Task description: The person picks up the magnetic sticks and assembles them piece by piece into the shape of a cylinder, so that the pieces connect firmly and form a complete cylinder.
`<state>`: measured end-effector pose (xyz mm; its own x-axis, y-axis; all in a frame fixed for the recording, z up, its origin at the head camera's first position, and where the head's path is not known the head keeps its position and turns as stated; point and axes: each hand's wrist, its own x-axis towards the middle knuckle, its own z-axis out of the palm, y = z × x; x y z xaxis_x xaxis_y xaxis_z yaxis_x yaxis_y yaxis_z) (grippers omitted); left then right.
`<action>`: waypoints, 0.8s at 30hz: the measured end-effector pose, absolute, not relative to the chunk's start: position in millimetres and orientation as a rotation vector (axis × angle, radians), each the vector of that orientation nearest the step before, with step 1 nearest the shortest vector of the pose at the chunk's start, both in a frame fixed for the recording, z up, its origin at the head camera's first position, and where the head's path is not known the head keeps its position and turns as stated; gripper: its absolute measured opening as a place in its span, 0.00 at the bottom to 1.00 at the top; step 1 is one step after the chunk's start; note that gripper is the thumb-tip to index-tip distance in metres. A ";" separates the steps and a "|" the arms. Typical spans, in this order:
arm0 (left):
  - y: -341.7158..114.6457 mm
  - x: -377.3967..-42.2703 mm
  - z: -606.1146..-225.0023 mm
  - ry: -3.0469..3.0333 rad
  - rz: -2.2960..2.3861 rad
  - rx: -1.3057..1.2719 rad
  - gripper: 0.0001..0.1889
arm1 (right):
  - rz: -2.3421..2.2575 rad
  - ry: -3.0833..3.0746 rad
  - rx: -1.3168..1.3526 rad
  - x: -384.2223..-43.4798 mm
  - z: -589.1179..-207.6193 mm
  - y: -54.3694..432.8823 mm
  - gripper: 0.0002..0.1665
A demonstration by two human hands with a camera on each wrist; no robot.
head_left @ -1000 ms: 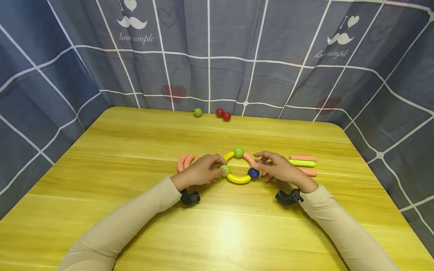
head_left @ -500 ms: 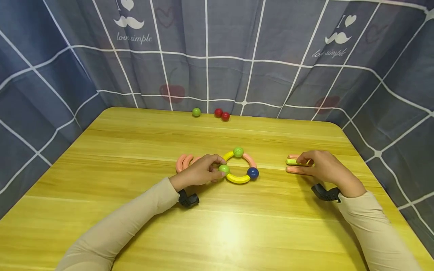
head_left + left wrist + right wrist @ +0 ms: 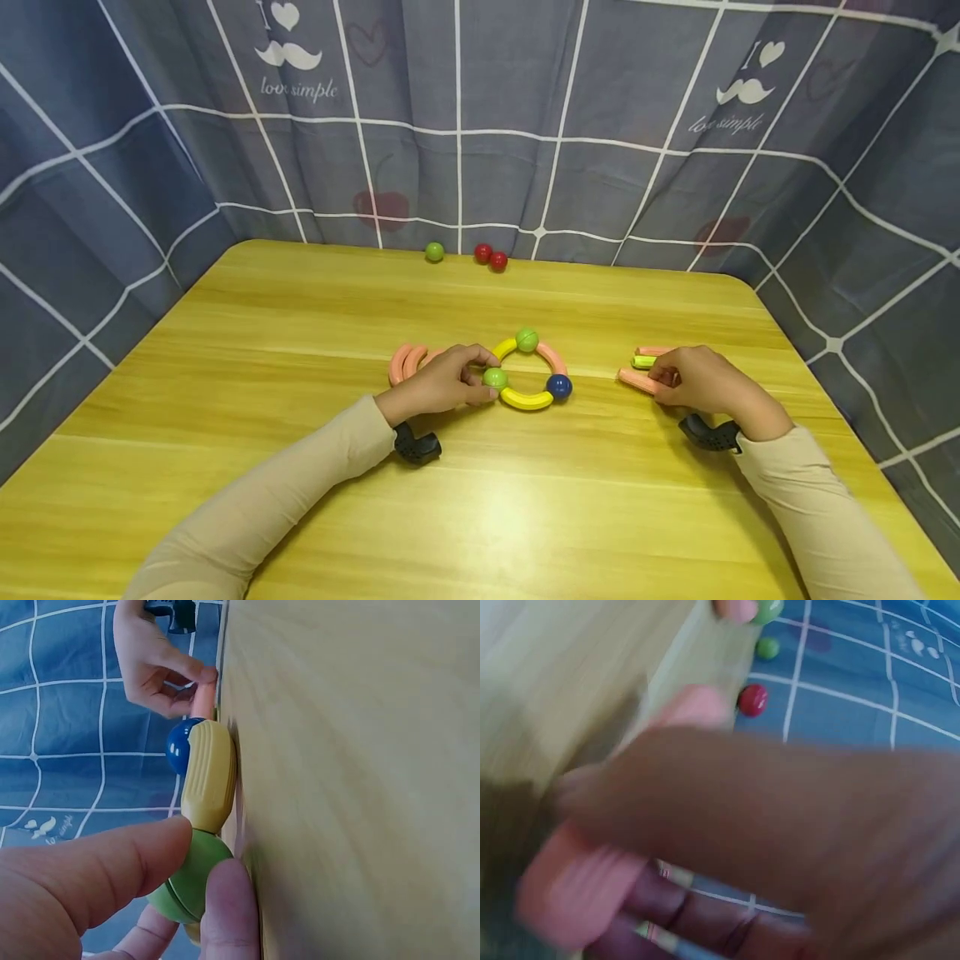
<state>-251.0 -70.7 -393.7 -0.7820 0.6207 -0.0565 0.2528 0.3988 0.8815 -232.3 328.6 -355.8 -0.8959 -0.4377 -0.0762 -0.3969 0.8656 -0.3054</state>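
Note:
In the head view a ring of curved sticks and balls lies mid-table. It has a lower yellow curved stick (image 3: pixel 527 402), a pink curved stick (image 3: pixel 552 357), a blue ball (image 3: pixel 558 386) and a green ball (image 3: pixel 527 339) at the top. My left hand (image 3: pixel 442 385) pinches the ring's left green ball (image 3: pixel 495 379); thumb and finger sit on that ball (image 3: pixel 196 874) in the left wrist view. Farther right, my right hand (image 3: pixel 708 381) pinches a straight pink stick (image 3: pixel 636 381), partly covered by the fingers. That pink stick (image 3: pixel 577 892) looks blurred in the right wrist view.
Another pink stick (image 3: pixel 651 351) and a lime stick (image 3: pixel 642 362) lie behind the right hand. Several pink curved sticks (image 3: pixel 401 364) lie left of the ring, partly behind the left hand. A loose green ball (image 3: pixel 434 252) and two red balls (image 3: pixel 483 253) rest by the curtain (image 3: pixel 510 175).
My right hand has gone from the blue ball rightward to the straight sticks and taken hold of the front pink one, which has shifted slightly left and tilted. My left hand stays at the green ball.

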 end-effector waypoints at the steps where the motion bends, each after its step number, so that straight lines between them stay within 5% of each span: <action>1: -71.0 -250.7 -394.8 2.282 1.345 0.758 0.21 | -0.479 2.884 -0.668 -232.3 -356.4 327.1 0.05; 12: -73.6 -250.0 -399.6 2.255 1.379 0.783 0.20 | -1.253 2.688 -0.855 -234.2 -373.7 298.9 0.09; 24: -71.1 -252.5 -400.3 2.229 1.396 0.775 0.21 | -1.745 2.466 -0.744 -231.7 -391.2 264.8 0.13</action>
<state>-252.5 -71.1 -400.3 -0.7676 0.6397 -0.0401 0.2432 0.3485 0.9052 -231.7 264.8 -391.2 -0.8853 -0.3958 0.2442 -0.3620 0.2568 -0.8961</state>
